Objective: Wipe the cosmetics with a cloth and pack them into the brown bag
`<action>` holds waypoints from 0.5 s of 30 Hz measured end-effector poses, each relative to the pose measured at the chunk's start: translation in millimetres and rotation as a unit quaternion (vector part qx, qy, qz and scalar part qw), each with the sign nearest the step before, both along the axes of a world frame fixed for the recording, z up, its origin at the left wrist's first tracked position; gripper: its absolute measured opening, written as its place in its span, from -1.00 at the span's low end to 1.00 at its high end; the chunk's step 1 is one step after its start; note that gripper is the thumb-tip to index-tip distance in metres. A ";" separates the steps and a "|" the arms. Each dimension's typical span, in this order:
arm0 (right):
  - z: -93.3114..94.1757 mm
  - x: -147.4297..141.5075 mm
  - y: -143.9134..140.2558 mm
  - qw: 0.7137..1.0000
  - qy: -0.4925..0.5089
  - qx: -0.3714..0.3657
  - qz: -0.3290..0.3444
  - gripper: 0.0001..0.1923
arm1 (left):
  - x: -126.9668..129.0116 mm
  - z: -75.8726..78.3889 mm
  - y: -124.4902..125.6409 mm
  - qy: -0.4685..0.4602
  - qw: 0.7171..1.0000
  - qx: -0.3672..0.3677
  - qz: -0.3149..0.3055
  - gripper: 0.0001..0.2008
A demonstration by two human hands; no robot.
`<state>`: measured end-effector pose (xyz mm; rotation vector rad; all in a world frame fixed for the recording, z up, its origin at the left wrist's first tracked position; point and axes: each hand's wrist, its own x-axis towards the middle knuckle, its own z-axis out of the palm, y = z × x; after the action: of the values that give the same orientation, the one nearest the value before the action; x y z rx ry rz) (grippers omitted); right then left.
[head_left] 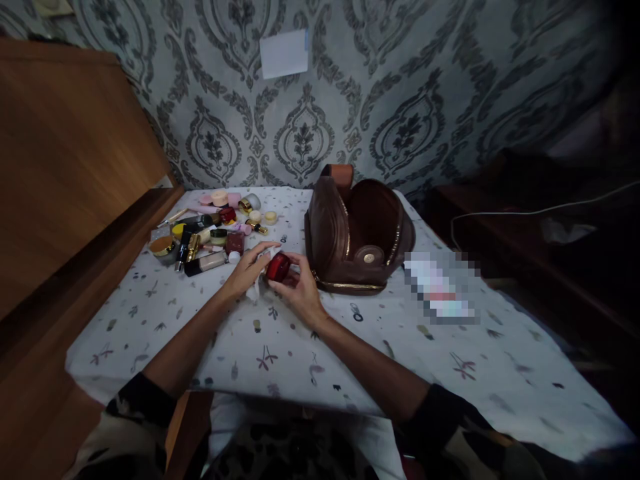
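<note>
Together our left hand (249,270) and right hand (296,291) close around a small red jar (278,267), seemingly over a white tissue (256,288), mid-tablecloth (350,347), between scattered cosmetics (210,230) and the open brown bag (357,230); bare cloth extends toward the near edge.

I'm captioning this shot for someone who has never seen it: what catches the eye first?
Both hands meet at the middle of the table: the right hand and left hand hold a small red jar, a white tissue under the left. Just right of them stands an open brown bag. A heap of cosmetics lies at the far left.
</note>
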<state>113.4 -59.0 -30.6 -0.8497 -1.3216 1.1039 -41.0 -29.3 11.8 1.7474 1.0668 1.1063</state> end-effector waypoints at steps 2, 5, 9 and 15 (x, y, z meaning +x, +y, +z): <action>-4.0 -0.6 -0.8 0.999 -0.035 0.032 -0.001 -0.37 | 0.5 -1.9 1.2 -0.027 0.999 -0.046 -0.001 -0.65; -6.9 -0.7 -3.1 0.995 -0.074 0.069 0.005 -0.37 | 1.2 -4.3 1.9 -0.091 0.989 -0.117 0.002 -0.68; -5.8 -0.3 -5.7 0.994 -0.078 0.069 0.030 -0.37 | 1.8 -3.3 0.7 -0.148 0.976 -0.153 0.050 -0.68; -0.6 -1.1 -8.7 0.995 -0.068 0.055 0.047 -0.41 | 2.4 -1.9 -0.3 -0.175 0.953 -0.222 0.110 -0.50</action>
<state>112.4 -67.7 -31.2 -0.7993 -1.5356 1.0508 -38.6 -29.6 9.9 1.0535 1.1906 1.1481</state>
